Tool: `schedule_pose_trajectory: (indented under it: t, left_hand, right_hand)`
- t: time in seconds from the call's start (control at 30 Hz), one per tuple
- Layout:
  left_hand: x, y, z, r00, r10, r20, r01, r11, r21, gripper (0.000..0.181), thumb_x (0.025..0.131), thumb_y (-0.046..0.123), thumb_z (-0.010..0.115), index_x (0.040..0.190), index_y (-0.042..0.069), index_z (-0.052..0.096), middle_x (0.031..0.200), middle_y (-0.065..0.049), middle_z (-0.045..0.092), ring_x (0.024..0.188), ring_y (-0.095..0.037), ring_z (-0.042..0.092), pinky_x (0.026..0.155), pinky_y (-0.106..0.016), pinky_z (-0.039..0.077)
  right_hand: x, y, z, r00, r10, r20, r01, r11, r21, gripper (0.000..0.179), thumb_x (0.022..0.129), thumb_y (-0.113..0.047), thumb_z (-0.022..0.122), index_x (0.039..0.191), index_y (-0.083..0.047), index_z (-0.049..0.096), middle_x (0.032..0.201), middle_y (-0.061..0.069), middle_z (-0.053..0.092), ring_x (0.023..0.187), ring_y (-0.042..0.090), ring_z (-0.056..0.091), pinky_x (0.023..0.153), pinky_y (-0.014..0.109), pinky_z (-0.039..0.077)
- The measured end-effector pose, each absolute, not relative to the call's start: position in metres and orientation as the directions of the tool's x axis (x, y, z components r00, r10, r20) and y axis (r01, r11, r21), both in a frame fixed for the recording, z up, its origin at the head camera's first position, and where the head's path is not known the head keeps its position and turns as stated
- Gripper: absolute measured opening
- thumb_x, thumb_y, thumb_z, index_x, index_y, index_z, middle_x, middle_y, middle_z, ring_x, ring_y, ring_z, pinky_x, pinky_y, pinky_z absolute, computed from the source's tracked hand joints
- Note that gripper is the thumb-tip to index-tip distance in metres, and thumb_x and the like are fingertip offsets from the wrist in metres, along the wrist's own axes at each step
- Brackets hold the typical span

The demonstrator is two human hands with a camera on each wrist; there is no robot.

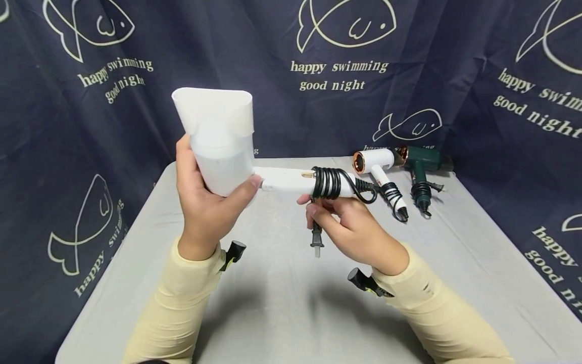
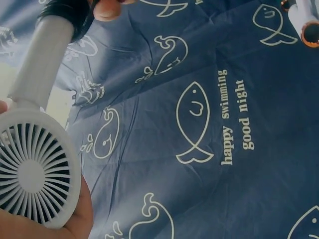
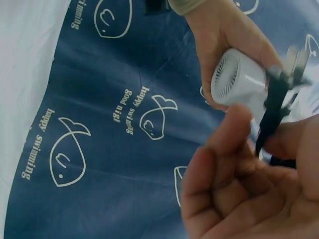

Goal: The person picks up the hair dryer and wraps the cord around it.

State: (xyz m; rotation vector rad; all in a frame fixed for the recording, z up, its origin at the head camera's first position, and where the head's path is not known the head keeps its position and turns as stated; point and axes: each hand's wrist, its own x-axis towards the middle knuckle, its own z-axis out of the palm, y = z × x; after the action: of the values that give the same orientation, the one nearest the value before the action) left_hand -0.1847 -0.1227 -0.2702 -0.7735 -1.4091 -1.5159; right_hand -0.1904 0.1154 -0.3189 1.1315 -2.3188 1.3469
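A white hair dryer [image 1: 223, 164] with a wide flat nozzle [image 1: 213, 108] is held above the table, nozzle up and handle pointing right. My left hand [image 1: 200, 205] grips its barrel, thumb near the handle joint. The round slotted vent [image 2: 32, 174] shows in the left wrist view. Black cord [image 1: 327, 183] is wound round the handle's end. My right hand [image 1: 354, 227], just below that coil, pinches the cord by the plug [image 1: 317, 237], which hangs prongs down. In the right wrist view the plug [image 3: 276, 102] is blurred, close to the thumb.
At the back right of the grey-covered table [image 1: 282, 303] lie a smaller white hair dryer [image 1: 382, 162] and a dark green one [image 1: 420, 159], both with cords wound on their handles. A navy curtain [image 1: 273, 60] with fish prints hangs behind and beside the table.
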Motion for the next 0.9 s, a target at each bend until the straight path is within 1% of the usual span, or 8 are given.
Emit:
schedule_pose_trajectory:
  t: [0.1, 0.23, 0.3, 0.33, 0.53, 0.73, 0.8, 0.9]
  left_hand:
    - [-0.182, -0.119, -0.267, -0.393, -0.2, 0.898, 0.905, 0.088, 0.416, 0.072, 0.069, 0.006, 0.074, 0.13, -0.018, 0.044, 0.122, 0.001, 0.062, 0.103, -0.036, 0.059, 0.089, -0.04, 0.05]
    - [-0.182, -0.117, -0.266, -0.383, -0.209, 0.9, 0.904, 0.113, 0.411, 0.071, 0.07, 0.005, 0.074, 0.13, -0.018, 0.043, 0.124, 0.004, 0.061, 0.105, -0.035, 0.059, 0.091, -0.041, 0.049]
    - [-0.182, -0.117, -0.267, -0.38, -0.212, 0.9, 0.904, 0.122, 0.41, 0.071, 0.07, 0.006, 0.074, 0.13, -0.018, 0.043, 0.124, 0.004, 0.06, 0.106, -0.035, 0.059, 0.092, -0.041, 0.049]
    - [-0.183, -0.117, -0.267, -0.379, -0.212, 0.901, 0.903, 0.13, 0.41, 0.071, 0.07, 0.006, 0.074, 0.13, -0.018, 0.043, 0.124, 0.004, 0.06, 0.106, -0.035, 0.059, 0.092, -0.041, 0.049]
    - [-0.184, -0.116, -0.27, -0.379, -0.205, 0.903, 0.893, 0.175, 0.414, 0.072, 0.07, 0.005, 0.074, 0.13, -0.02, 0.042, 0.127, 0.002, 0.059, 0.108, -0.033, 0.058, 0.094, -0.041, 0.048]
    - [-0.183, -0.113, -0.27, -0.369, -0.189, 0.91, 0.889, 0.215, 0.405, 0.072, 0.071, 0.005, 0.074, 0.131, -0.02, 0.042, 0.125, -0.014, 0.061, 0.106, -0.031, 0.059, 0.094, -0.04, 0.048]
    - [-0.182, -0.112, -0.27, -0.361, -0.185, 0.914, 0.887, 0.235, 0.398, 0.072, 0.071, 0.006, 0.074, 0.131, -0.02, 0.043, 0.124, -0.022, 0.06, 0.106, -0.031, 0.06, 0.094, -0.041, 0.048]
    - [-0.182, -0.111, -0.271, -0.342, -0.183, 0.922, 0.88, 0.282, 0.383, 0.071, 0.072, 0.008, 0.074, 0.13, -0.019, 0.044, 0.124, -0.028, 0.06, 0.106, -0.031, 0.06, 0.095, -0.041, 0.047]
  right_hand:
    - [-0.187, 0.113, -0.32, -0.717, -0.481, 0.504, -0.688, 0.374, -0.623, 0.02, 0.103, -0.008, 0.054, 0.112, -0.016, 0.069, 0.086, -0.015, 0.068, 0.076, 0.005, 0.064, 0.076, 0.025, 0.052]
    - [-0.185, 0.112, -0.322, -0.698, -0.492, 0.52, -0.713, 0.406, -0.572, 0.025, 0.103, -0.01, 0.054, 0.123, -0.013, 0.068, 0.09, -0.013, 0.068, 0.071, 0.004, 0.062, 0.068, 0.024, 0.05]
    - [-0.183, 0.111, -0.322, -0.681, -0.497, 0.538, -0.732, 0.427, -0.531, 0.033, 0.102, -0.01, 0.054, 0.134, -0.012, 0.063, 0.084, -0.012, 0.066, 0.07, 0.003, 0.06, 0.065, 0.023, 0.05]
    - [-0.182, 0.111, -0.322, -0.675, -0.498, 0.545, -0.738, 0.447, -0.505, 0.033, 0.101, -0.01, 0.055, 0.133, -0.012, 0.063, 0.084, -0.012, 0.065, 0.07, 0.002, 0.06, 0.065, 0.022, 0.05]
    - [-0.173, 0.11, -0.317, -0.644, -0.514, 0.566, -0.747, 0.58, -0.324, 0.008, 0.098, -0.015, 0.056, 0.104, -0.014, 0.061, 0.08, -0.012, 0.058, 0.067, 0.003, 0.053, 0.061, 0.024, 0.047]
    - [-0.164, 0.11, -0.315, -0.618, -0.53, 0.581, -0.74, 0.641, -0.203, 0.019, 0.097, -0.015, 0.055, 0.116, -0.011, 0.059, 0.082, -0.01, 0.058, 0.064, 0.004, 0.049, 0.059, 0.025, 0.046]
    - [-0.162, 0.11, -0.315, -0.607, -0.53, 0.592, -0.741, 0.647, -0.181, 0.025, 0.097, -0.015, 0.055, 0.121, -0.009, 0.059, 0.08, -0.009, 0.056, 0.063, 0.005, 0.048, 0.058, 0.025, 0.045]
    - [-0.159, 0.11, -0.315, -0.589, -0.53, 0.61, -0.749, 0.642, -0.165, 0.028, 0.098, -0.016, 0.056, 0.123, -0.007, 0.06, 0.074, -0.008, 0.052, 0.06, 0.007, 0.046, 0.055, 0.025, 0.044]
